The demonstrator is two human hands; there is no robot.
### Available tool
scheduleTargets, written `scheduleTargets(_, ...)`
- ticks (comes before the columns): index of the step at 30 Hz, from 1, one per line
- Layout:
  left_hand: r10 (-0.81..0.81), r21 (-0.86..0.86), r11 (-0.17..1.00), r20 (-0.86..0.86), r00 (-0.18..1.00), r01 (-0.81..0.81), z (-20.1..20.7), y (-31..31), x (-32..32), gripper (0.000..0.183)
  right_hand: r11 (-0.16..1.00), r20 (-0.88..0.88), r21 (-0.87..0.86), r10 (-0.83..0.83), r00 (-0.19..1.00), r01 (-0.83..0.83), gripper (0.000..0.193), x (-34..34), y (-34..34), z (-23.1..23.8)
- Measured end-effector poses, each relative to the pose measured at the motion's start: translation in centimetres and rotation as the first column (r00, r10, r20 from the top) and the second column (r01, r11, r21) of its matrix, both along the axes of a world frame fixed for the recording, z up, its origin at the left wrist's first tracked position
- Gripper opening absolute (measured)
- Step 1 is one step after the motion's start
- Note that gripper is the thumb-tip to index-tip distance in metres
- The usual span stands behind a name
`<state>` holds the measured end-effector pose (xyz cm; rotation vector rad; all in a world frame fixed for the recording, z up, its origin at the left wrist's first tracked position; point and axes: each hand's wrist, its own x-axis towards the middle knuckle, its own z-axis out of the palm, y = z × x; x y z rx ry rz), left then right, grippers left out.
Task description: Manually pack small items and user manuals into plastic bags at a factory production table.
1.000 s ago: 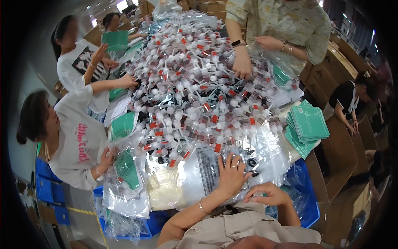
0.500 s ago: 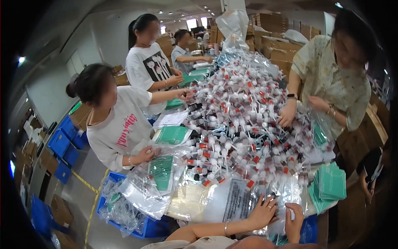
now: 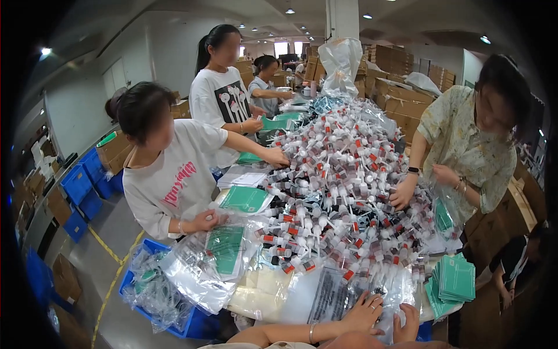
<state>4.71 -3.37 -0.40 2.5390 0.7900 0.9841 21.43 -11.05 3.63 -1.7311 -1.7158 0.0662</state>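
My left hand (image 3: pixel 361 315), with a ring and a wrist bangle, lies on a clear plastic bag (image 3: pixel 401 291) at the near edge of the table, its fingers stretched out. Just to its right, my right hand (image 3: pixel 407 323) touches the same bag with fingers loosely bent and thumb apart; I see nothing gripped in it. Left of my hands is a bag with dark print (image 3: pixel 330 295). Beyond them rises a large heap of small clear bottles (image 3: pixel 343 192) with white tops and red or dark parts. Green booklets (image 3: pixel 455 279) are stacked to the right.
A blue crate (image 3: pixel 192 323) of crumpled plastic bags stands at the lower left. A co-worker's hand (image 3: pixel 210 220) at the left is by a bag with a green booklet (image 3: pixel 225 250). Across at right, another co-worker's hand (image 3: pixel 402 195) reaches into the heap. Cardboard boxes (image 3: pixel 401 96) stand behind.
My view has tilted up, so the table sits lower. My hands stay on the bag, the right one closer to the left. The left co-worker's arm has shifted along the heap.
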Motion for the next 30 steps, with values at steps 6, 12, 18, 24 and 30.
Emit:
scheduleTargets(6, 0.001, 0.041, 0.999, -0.149, 0.989, 0.005, -0.6, -0.1, 0.3, 0.021, 0.995, 0.058, 0.089, 0.031, 0.998, -0.036, 0.034, 0.3, 0.2, -0.3)
scheduleTargets(12, -0.103, -0.039, 0.994, -0.02, 0.994, 0.102, -0.3, 0.4, -0.3, 0.013, 1.0, 0.033, 0.007, 0.015, 0.999, -0.015, 0.041, 1.2, 0.4, -1.5)
scheduleTargets(18, -0.112, -0.122, 0.986, 0.039, 0.993, 0.116, -1.0, 0.6, -0.1, 0.015, 0.976, -0.124, -0.141, -0.186, 0.975, 0.169, 0.028, -1.6, 1.5, 0.8)
scheduleTargets(24, -0.146, -0.043, 0.988, 0.108, 0.983, 0.151, -0.5, 0.4, -0.1, 0.017, 0.984, -0.707, -0.179, -0.139, 0.694, 0.015, 0.077, 0.7, 1.4, -0.8)
scheduleTargets(30, -0.16, -0.103, 0.979, 0.134, 0.978, 0.174, -0.2, 0.8, -0.5, 0.018, 0.938, -0.891, -0.292, -0.196, 0.409, -0.187, 0.059, 2.2, 1.6, -0.3)
